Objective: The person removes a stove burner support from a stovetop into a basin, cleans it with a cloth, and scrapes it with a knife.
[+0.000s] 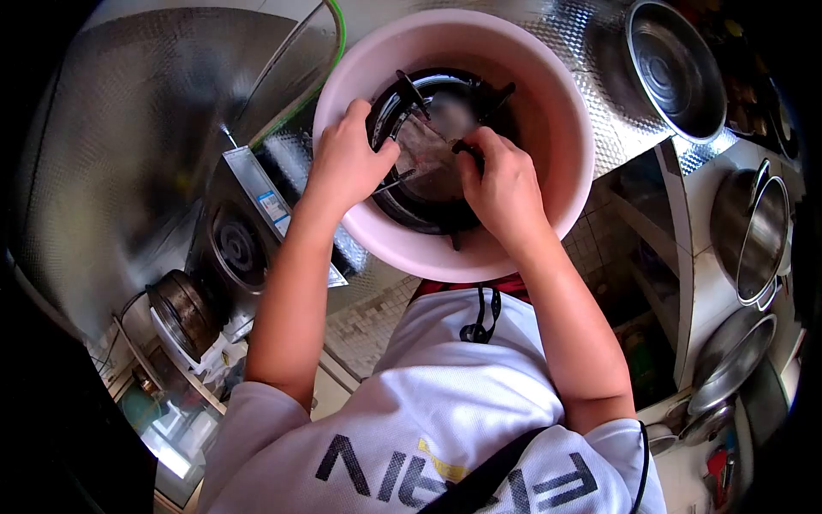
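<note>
A pink basin (562, 146) stands in front of me, with a black ring-shaped stove grate (419, 218) inside it. The grate has several prongs pointing inward and up. My left hand (353, 163) is closed on the grate's left side, thumb and fingers around its rim near a prong. My right hand (503, 184) pinches a black prong at the grate's right side. Through the ring, the basin's bottom looks greyish and partly blurred, and I cannot make out what lies there.
A metal bowl (676, 73) sits on the patterned counter at the upper right. At the left are a gas stove (238, 248), a dark pot (184, 313) and a green-edged glass panel (342, 38). Pots and lids (762, 240) stand at the far right.
</note>
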{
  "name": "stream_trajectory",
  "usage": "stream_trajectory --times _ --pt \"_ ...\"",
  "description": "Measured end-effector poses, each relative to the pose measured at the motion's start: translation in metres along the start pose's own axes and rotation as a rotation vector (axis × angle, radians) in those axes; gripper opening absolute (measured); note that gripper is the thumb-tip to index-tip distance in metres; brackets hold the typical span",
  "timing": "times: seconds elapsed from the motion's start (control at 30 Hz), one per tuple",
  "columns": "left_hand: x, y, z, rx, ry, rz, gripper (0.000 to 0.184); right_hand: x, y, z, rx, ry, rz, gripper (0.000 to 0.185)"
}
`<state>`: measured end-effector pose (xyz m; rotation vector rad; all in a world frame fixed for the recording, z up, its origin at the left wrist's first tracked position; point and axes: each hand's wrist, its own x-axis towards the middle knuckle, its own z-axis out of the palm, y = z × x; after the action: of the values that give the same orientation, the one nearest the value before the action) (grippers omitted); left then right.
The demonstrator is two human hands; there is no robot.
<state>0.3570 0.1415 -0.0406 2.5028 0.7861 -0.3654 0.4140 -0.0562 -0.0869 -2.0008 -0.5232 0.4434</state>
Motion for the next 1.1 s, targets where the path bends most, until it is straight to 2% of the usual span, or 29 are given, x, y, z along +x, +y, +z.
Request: stream_trajectory --times 0.1,0.2,0.3,0.33,0.43,0.47,0.57,0.63,0.73,0.8,0.83,0.9,1.1 --pt "-0.003 -0.010 0.008 -0.029 0.046 0.020 0.039 -0.002 -0.001 -0.002 0.062 -0.112 -0.111 0.011" --pt "-0.004 -0.017 0.013 -0.052 0.102 0.065 0.040 -0.004 -0.002 0.002 0.018 -0.023 -0.050 0.010" --pt "-0.007 -0.012 0.010 -0.027 0.100 0.051 0.042 -0.004 0.001 0.003 0.032 -0.061 -0.088 0.010" --pt "-0.007 -0.010 0.008 -0.011 0.090 0.037 0.043 -0.005 -0.002 0.000 0.077 -0.156 -0.082 0.010" --pt "-0.007 -0.010 0.007 -0.046 0.073 0.032 0.044 -0.001 0.000 0.003 -0.016 0.000 -0.049 0.010" --pt "-0.008 -0.011 0.007 -0.053 0.050 0.029 0.045 0.001 -0.002 0.003 0.017 -0.003 0.000 0.010" --pt "-0.008 -0.013 0.005 -0.048 0.030 0.049 0.047 -0.002 0.001 0.001 0.013 -0.110 -0.060 0.010" --pt "-0.011 -0.014 0.007 -0.016 0.075 0.092 0.048 0.001 0.001 0.002 -0.007 -0.025 -0.056 0.010" --pt "-0.009 -0.029 0.015 0.006 0.199 0.266 0.045 0.000 0.000 0.001 -0.009 -0.031 -0.061 0.010" --pt "-0.011 -0.031 0.016 -0.116 0.130 0.179 0.040 -0.003 -0.002 -0.001 0.029 -0.124 -0.057 0.011" --pt "-0.012 -0.030 0.016 -0.178 0.095 0.135 0.038 -0.003 -0.002 -0.001 0.005 -0.076 -0.068 0.010" --pt "-0.012 -0.029 0.019 -0.195 0.142 0.159 0.036 -0.002 -0.002 0.000 -0.043 0.015 -0.090 0.010" --pt "-0.014 -0.032 0.023 -0.238 0.204 0.217 0.032 -0.006 -0.010 -0.005 -0.043 -0.024 -0.091 0.008"
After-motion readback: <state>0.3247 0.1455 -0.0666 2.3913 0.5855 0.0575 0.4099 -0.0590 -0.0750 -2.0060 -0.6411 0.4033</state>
